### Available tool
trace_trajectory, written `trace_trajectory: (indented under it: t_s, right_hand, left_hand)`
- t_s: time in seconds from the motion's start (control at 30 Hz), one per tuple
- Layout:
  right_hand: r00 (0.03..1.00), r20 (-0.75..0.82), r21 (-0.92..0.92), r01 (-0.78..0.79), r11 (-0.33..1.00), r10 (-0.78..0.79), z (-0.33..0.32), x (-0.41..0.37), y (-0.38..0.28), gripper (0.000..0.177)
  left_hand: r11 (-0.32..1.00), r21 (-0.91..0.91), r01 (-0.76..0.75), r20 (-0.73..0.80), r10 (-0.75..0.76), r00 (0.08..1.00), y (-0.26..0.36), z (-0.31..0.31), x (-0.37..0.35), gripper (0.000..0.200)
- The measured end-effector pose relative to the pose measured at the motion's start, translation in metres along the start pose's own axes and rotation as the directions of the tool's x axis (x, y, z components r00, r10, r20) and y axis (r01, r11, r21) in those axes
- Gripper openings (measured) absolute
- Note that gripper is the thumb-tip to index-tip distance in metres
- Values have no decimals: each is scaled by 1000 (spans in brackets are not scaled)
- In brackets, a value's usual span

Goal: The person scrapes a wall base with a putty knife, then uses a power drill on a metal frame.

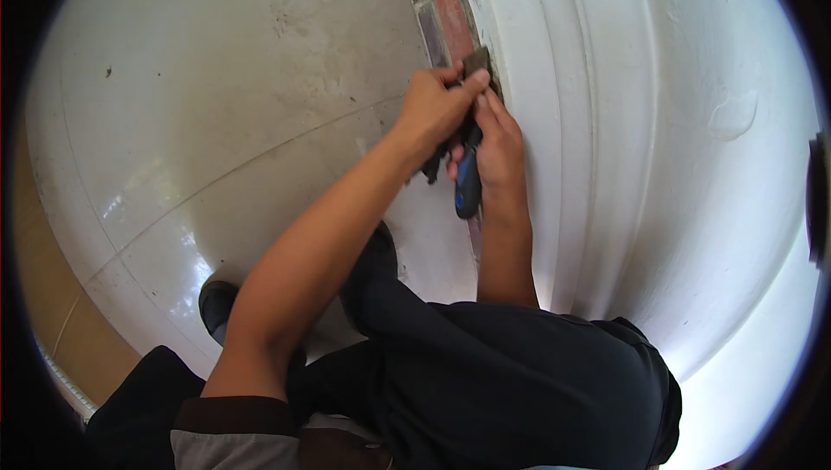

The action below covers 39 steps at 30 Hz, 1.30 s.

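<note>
My right hand [500,145] is closed around a putty knife, whose black and blue handle [467,189] points down toward me. A short, dirty metal blade [476,61] shows above the fingers, against the base of the white moulding. Closed too, my left hand [440,105] has its thumb pressed at the lower end of this blade. Below the left palm juts a dark, narrow piece [432,167]; its kind and whether the left hand holds it are hidden. Both hands are over a strip of reddish-brown tiles [446,7] between the floor and the moulding.
White stepped moulding [563,106] rises close on the right. Pale, stained floor tiles [216,63] extend to the left, with a brownish band [86,331] at the far left. My knees in dark trousers [519,375] and a dark shoe [216,307] are below.
</note>
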State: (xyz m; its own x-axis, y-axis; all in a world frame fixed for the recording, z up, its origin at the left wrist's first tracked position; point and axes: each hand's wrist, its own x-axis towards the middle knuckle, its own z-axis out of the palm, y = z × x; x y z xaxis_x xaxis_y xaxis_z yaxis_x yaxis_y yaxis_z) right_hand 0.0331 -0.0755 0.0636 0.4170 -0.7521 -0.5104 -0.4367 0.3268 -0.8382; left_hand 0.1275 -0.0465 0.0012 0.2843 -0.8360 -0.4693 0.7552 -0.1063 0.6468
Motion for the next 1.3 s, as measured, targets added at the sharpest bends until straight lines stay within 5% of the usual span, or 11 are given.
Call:
trace_trajectory:
  t_s: [0.07, 0.2, 0.3, 0.43, 0.53, 0.63, 0.8, 0.9, 1.07, 1.2, 1.3]
  right_hand:
    - [1000, 6, 13, 20, 1000, -20, 5, 6, 0, 42]
    - [998, -45, 33, 44, 999, -42, 0, -14, 1, 43]
    - [1000, -3, 20, -10, 1000, 10, 2, 7, -3, 41]
    - [1000, -25, -8, -10, 1000, 10, 4, -4, -8, 40]
    - [999, -33, 13, 12, 1000, -12, 4, -5, -8, 40]
    - [1000, -6, 23, -16, 1000, 16, 5, 1, -10, 40]
    - [1000, -24, 11, 0, 1000, 0, 3, -3, -11, 40]
    - [999, -25, 29, -21, 999, 21, 3, -7, -10, 39]
    - [1000, -21, 38, -13, 999, 13, 5, -4, -13, 39]
    - [999, -6, 68, -31, 997, 32, 6, -1, -13, 39]
    - [1000, -7, 78, -15, 997, 16, 5, -8, -13, 38]
  left_hand:
    - [998, 49, 48, 5, -48, 999, 13, 0, -6, 43]
    - [959, 169, -229, -34, 238, 971, -14, 4, 5, 42]
    - [1000, -10, 11, 1, -11, 1000, 7, 3, -2, 40]
    - [985, 158, -72, -32, 78, 996, -7, 2, 8, 41]
    - [920, 250, -302, -100, 335, 937, -20, 7, 13, 42]
    - [993, 92, -70, -32, 73, 997, -10, 3, 4, 46]
    - [944, 212, -253, -60, 271, 961, -14, 5, 15, 40]
    - [987, 130, -91, -32, 96, 995, -8, 3, 6, 40]
    - [958, 214, -193, -51, 208, 977, -11, 5, 10, 40]
    - [991, 130, -28, 17, 26, 1000, 11, -6, 8, 41]
    - [986, 133, -98, 21, 96, 995, 1, 1, 1, 39]
